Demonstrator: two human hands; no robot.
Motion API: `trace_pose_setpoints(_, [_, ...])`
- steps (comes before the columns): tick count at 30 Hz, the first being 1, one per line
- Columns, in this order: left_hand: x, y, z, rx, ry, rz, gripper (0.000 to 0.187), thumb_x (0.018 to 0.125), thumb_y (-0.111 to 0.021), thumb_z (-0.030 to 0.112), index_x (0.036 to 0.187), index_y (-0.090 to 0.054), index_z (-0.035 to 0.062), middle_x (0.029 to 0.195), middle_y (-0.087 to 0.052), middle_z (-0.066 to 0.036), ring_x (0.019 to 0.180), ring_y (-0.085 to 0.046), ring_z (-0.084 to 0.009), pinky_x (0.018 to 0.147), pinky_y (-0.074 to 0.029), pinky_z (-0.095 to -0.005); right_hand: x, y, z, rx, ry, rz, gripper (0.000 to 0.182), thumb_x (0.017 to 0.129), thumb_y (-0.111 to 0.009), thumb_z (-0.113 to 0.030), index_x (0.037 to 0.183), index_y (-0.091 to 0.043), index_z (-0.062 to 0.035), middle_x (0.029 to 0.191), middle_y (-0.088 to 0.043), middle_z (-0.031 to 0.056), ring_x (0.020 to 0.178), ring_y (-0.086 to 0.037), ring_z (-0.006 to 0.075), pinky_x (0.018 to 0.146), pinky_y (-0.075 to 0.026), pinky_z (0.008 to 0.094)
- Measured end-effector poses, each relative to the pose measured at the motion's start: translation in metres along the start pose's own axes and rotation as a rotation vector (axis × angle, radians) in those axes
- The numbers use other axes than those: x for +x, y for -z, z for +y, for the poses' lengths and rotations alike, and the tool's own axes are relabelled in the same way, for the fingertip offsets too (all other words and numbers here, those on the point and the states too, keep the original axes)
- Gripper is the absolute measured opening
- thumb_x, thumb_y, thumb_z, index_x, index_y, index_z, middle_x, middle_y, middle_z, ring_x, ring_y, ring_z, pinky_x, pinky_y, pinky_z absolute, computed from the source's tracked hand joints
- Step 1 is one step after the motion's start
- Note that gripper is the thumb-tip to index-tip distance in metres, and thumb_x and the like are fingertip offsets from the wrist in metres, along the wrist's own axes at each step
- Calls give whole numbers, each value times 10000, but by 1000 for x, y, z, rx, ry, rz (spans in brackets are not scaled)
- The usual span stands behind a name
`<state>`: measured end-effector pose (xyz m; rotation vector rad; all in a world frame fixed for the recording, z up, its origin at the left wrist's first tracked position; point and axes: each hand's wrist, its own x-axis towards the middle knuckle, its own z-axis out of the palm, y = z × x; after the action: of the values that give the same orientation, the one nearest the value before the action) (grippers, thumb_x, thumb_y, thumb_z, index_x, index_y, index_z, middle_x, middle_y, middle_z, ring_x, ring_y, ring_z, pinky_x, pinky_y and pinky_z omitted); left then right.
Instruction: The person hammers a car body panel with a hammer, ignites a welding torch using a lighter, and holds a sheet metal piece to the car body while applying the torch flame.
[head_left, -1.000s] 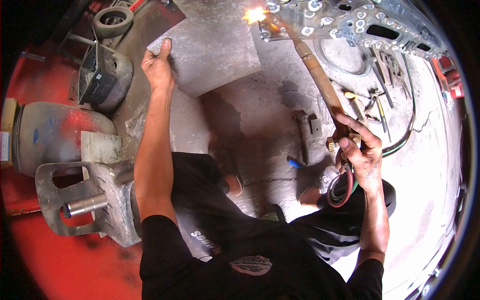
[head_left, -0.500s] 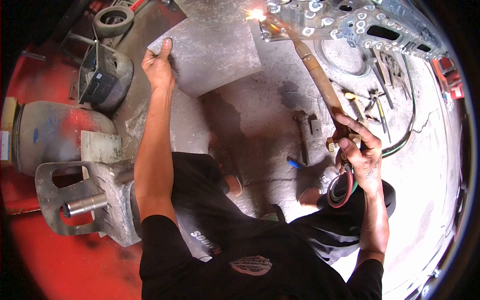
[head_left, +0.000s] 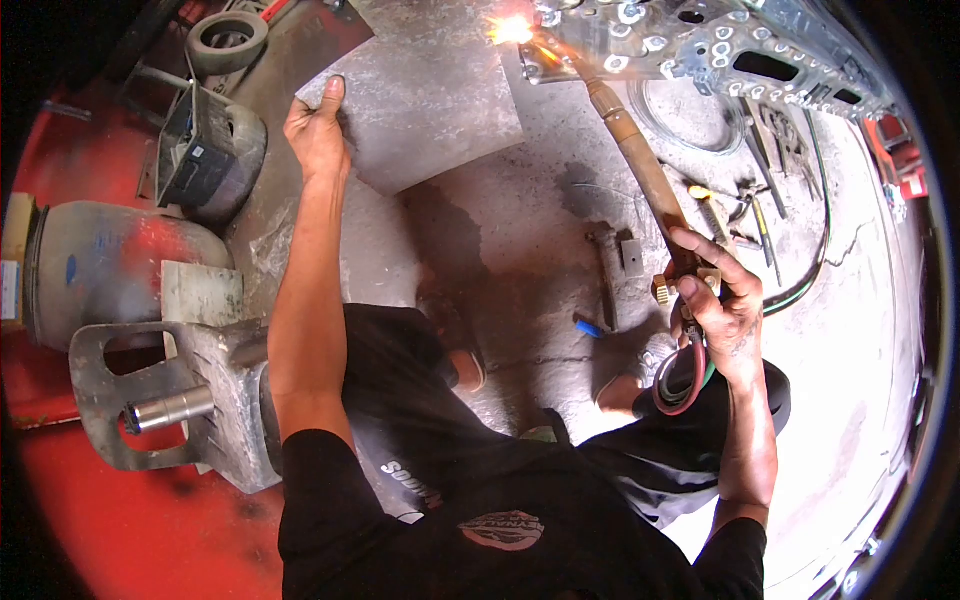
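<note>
The left hand point(head_left: 318, 145) has its thumb laid on the edge of the grey sheet point(head_left: 440, 110), the other fingers curled and seemingly clamped under it, their tips hidden. Right of the sheet, touching or nearly touching its far corner, one flame point(head_left: 511, 30) glows at the end of the perforated metal part point(head_left: 650, 25), so the heating looks under way; that part already bears many whitish round marks, but how much is left cannot be told. Farther right of the sheet, the right hand point(head_left: 728, 310) pinches the torch point(head_left: 645, 155) between thumb and forefinger by its valve end; the remaining fingers' grip cannot be told. Counted left to right: one drum point(head_left: 120, 265) and one black box point(head_left: 195, 160), both left of the sheet; one sheet; one hammer point(head_left: 608, 280), nearer the body than the sheet; one perforated part; one torch; one wire coil point(head_left: 738, 140), right of the sheet.
</note>
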<state>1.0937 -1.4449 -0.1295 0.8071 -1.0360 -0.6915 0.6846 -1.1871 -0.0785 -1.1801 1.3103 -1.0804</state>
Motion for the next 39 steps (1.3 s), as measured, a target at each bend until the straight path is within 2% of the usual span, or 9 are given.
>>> trace_pose_setpoints(16, [0, 1, 0, 13, 25, 30, 202, 861, -762, 33, 1040, -691, -28, 996, -714, -66, 871, -628, -129, 823, -489, -277, 1, 0, 2, -6, 38, -5, 391, 910, -665, -64, 1298, -627, -40, 894, -652, 53, 579, -597, 89, 494, -492, 216])
trace_pose_setpoints(39, [0, 0, -2, -1, 4, 17, 209, 868, -750, 26, 1063, -685, -18, 1009, -716, -65, 864, -635, -132, 816, -498, -282, 1, -1, 1, -22, 36, -4, 395, 908, -664, -66, 1302, -628, -49, 892, -653, 48, 571, -605, 90, 486, -491, 214])
